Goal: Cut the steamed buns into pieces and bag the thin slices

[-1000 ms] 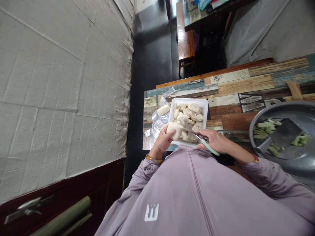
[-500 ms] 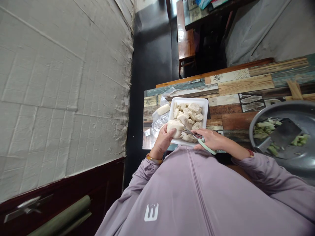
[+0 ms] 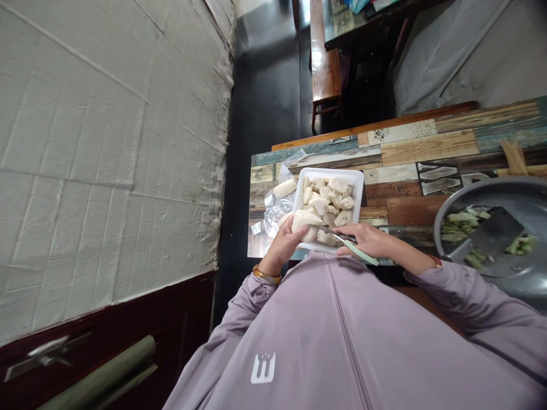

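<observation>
My left hand is closed around a thick, whitish piece of food, perhaps a roll, over the near left corner of a white tray. Cut chunks of the same pale stuff fill the tray. My right hand grips scissors with light green handles. Their blades point left and meet the pale piece at its right side. How deep they reach into it I cannot see. Beside the tray, at the left, another whitish roll lies on a clear plastic bag.
A large metal basin on the right holds chopped greens and a broad cleaver. Wooden sticks lie behind it on the wood-patterned table. A bench stands beyond, and a pale wall rises at left.
The scissor blades have moved slightly down and the handles lie closer together. The pale piece has tilted a little in my left hand. The whole view has shifted slightly.
</observation>
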`<state>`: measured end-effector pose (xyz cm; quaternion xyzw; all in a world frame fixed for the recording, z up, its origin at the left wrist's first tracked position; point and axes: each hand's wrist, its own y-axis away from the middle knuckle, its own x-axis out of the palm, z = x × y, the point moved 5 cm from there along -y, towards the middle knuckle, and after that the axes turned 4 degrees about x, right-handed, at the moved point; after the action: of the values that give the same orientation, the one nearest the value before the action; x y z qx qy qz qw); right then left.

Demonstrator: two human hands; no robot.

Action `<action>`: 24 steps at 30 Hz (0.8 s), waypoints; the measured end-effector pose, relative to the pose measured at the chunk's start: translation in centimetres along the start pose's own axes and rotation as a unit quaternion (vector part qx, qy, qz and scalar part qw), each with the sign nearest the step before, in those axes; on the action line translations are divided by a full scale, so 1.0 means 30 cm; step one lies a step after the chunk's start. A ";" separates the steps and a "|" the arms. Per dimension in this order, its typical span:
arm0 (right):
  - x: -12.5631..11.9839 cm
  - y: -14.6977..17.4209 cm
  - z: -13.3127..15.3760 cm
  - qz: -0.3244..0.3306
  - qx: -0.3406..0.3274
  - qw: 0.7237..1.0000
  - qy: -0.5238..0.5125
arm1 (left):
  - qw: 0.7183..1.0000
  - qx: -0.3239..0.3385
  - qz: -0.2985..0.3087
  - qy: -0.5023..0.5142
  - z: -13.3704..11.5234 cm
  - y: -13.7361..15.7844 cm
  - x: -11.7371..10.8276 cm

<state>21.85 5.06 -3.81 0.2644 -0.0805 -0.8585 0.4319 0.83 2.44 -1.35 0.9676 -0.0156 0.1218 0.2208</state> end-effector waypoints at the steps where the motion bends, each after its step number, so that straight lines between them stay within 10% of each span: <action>1: 0.000 0.005 0.003 -0.003 0.001 1.000 0.001 | 1.000 -0.001 -0.001 0.002 -0.002 0.001 0.000; 16: -0.008 0.029 -0.019 -0.079 0.010 0.995 0.065 | 0.999 -0.019 0.012 0.043 0.006 0.006 0.002; 24: 0.017 0.016 -0.004 -0.016 0.030 0.999 0.025 | 0.999 0.009 0.034 -0.033 -0.006 0.005 0.020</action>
<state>22.00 4.37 -3.95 0.2996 -0.0916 -0.8557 0.4119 1.34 2.39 -0.98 0.9719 -0.0552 0.0970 0.2073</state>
